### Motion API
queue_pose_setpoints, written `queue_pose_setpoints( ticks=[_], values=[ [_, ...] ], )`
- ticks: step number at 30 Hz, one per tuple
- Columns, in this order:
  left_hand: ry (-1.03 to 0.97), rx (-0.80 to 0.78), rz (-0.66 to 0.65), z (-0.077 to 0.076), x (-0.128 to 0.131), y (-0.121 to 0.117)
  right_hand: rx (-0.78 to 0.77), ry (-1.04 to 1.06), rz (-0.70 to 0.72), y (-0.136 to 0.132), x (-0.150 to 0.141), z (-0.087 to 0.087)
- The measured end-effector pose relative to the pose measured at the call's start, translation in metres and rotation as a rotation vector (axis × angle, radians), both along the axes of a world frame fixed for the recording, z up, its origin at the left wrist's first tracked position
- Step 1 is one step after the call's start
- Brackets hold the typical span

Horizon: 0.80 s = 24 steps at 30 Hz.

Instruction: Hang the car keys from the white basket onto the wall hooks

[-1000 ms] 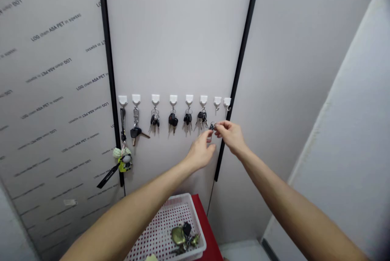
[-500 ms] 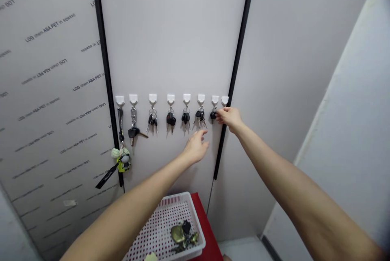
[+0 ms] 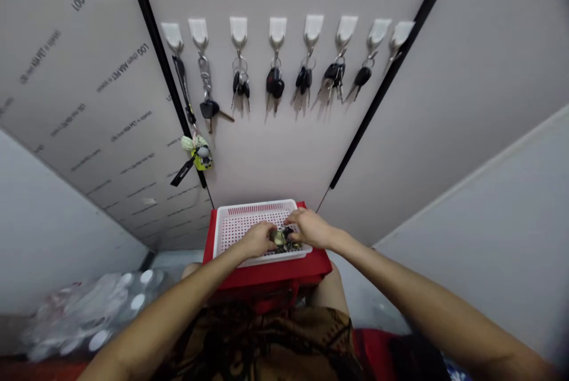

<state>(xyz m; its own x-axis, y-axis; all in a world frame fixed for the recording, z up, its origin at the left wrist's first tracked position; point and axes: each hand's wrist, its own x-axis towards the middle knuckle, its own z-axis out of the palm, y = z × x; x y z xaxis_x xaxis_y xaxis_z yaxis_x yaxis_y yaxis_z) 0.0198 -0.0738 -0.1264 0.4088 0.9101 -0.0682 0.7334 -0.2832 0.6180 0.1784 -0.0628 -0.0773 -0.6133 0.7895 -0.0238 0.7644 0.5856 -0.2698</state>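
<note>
A key bunch with a gold-coloured ornament (image 3: 280, 239) lies in the right part of a white perforated basket (image 3: 226, 233). My left hand (image 3: 258, 240) is at the bunch's left side, thumb and fingers parted, fingertips against or very near the ornament. From the right, my right hand (image 3: 310, 228) reaches over the basket's rim, its thumb and fingers apart around the bunch's dark end. The contact of the fingertips is too small to make out. The rightmost white hook (image 3: 401, 34) on the wall has nothing on it.
Several key sets hang from white hooks along the wall, including a lone black key (image 3: 362, 77) and a strap with a green charm (image 3: 198, 153). The basket stands on a red box-like surface (image 3: 262, 274). Wrapped bottles (image 3: 120, 298) lie low at the left.
The view has tipped down. My right hand has left the black key at the hooks and come down to the basket. My left hand has also dropped from the wall to the bunch.
</note>
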Motion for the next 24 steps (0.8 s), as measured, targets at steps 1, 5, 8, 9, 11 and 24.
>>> queue_pose_setpoints(
  ticks=[1,5,8,9,11,24],
  values=[
    [0.054,0.041,-0.026,-0.002,0.0,-0.002,0.006,-0.085,0.029,-0.004,-0.004,-0.009],
    [0.156,0.103,-0.022,-0.003,0.004,0.0,0.028,-0.219,0.035,-0.004,-0.01,-0.023],
    [0.158,0.052,0.033,-0.003,0.006,0.003,0.034,-0.213,0.033,-0.001,-0.008,-0.024],
    [0.142,0.025,0.06,-0.004,0.006,0.004,0.041,-0.2,0.033,-0.001,-0.007,-0.025],
    [0.074,-0.037,0.113,-0.007,0.004,0.007,0.057,-0.143,0.026,-0.001,-0.006,-0.026],
    [-0.676,-0.098,0.042,0.042,0.029,0.025,-0.32,0.874,-0.346,0.023,0.017,0.041]
  ],
)
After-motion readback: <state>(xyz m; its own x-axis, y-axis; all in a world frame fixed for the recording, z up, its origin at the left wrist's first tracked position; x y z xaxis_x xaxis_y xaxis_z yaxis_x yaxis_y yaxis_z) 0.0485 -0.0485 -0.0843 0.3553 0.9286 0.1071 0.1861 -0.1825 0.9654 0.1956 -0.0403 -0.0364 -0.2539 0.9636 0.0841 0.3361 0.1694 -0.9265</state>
